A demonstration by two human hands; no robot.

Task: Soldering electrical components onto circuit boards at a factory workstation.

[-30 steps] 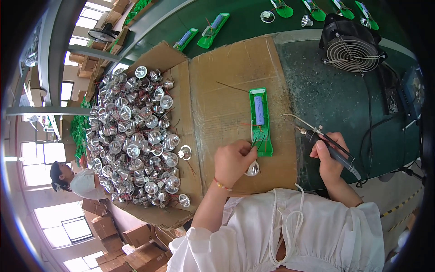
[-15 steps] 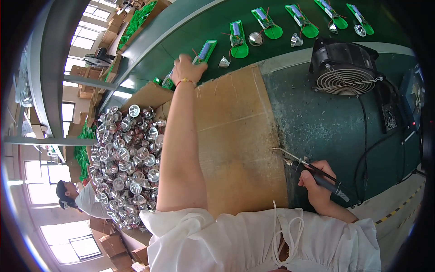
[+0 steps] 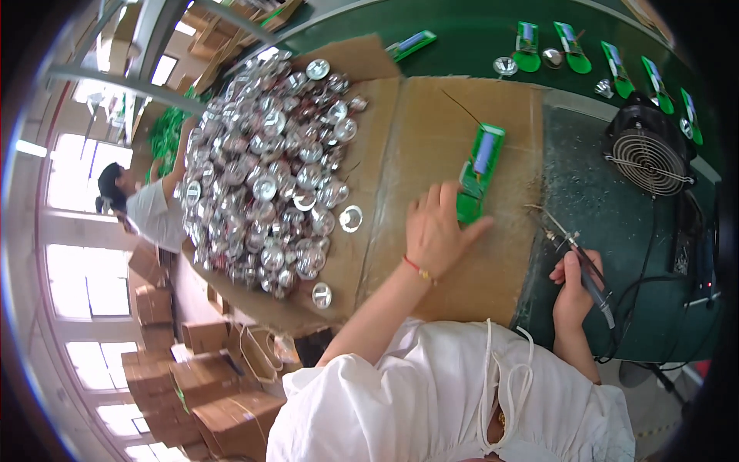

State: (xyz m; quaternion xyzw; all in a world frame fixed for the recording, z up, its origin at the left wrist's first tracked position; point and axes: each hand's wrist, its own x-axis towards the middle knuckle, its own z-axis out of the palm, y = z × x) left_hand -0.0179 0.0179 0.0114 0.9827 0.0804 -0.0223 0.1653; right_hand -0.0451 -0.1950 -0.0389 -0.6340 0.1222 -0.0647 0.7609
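A green plastic flashlight casing (image 3: 471, 202) with a blue cylindrical battery and thin wires lies on the cardboard work mat (image 3: 431, 115). My left hand (image 3: 437, 233) is at the casing's near end, its fingers stretched and the thumb spread apart; whether the fingertips touch the casing is hard to see. To the right, my right hand (image 3: 576, 285) grips a soldering iron (image 3: 591, 279), which has a thin metal tube along it. Its tip points up and left, over the mat's right edge.
A large heap of shiny reflector cups (image 3: 265, 185) fills the left side, some lying loose on the cardboard. Several green casings with reflectors stand along the green conveyor (image 3: 477, 38). A black fan (image 3: 647, 158) sits at the right. Another person (image 3: 150, 204) works at far left.
My left hand has come back from the conveyor, and a green casing now lies on the cardboard beside it. The view has swung left. My right hand still holds the soldering iron.
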